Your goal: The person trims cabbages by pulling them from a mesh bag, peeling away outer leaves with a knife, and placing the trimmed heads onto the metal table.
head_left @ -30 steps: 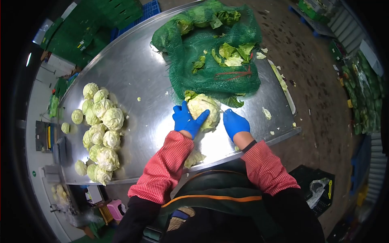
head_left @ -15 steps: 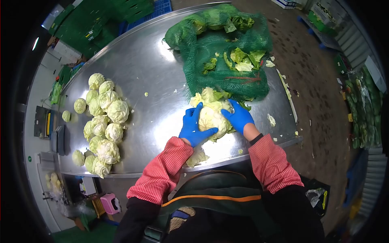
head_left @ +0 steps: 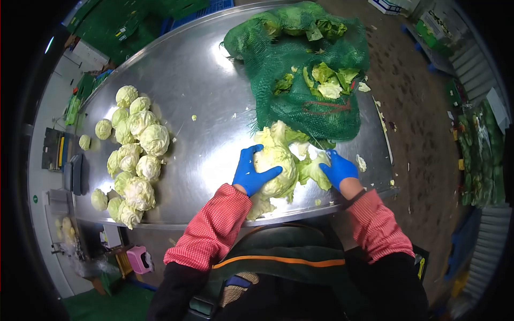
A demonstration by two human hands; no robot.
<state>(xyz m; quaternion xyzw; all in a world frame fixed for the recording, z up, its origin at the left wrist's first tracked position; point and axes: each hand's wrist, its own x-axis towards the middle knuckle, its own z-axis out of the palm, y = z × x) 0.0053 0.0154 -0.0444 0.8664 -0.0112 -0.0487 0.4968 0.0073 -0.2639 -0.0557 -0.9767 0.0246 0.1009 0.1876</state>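
Note:
A pale green lettuce head (head_left: 278, 168) rests on the metal table near its front edge. My left hand (head_left: 251, 170), in a blue glove, grips its left side with the thumb across the front. My right hand (head_left: 339, 168), also gloved in blue, pinches an outer lettuce leaf (head_left: 314, 170) on the right of the head. That leaf is pulled out sideways; whether it is still joined to the head is hard to see. Loose leaves (head_left: 259, 207) lie under and around the head. Right behind it is a green mesh sack (head_left: 302, 115).
On the left of the metal table (head_left: 201, 150) is a cluster of several trimmed lettuce heads (head_left: 154, 140). Torn leaves (head_left: 327, 85) lie on the mesh sack, which bulges with contents along the back. Leaf scraps dot the right side. Green crates (head_left: 134, 32) stand beyond the table.
My right hand has moved right, away from the head, drawing an outer leaf outward. My left hand stays on the head. The view has shifted slightly.

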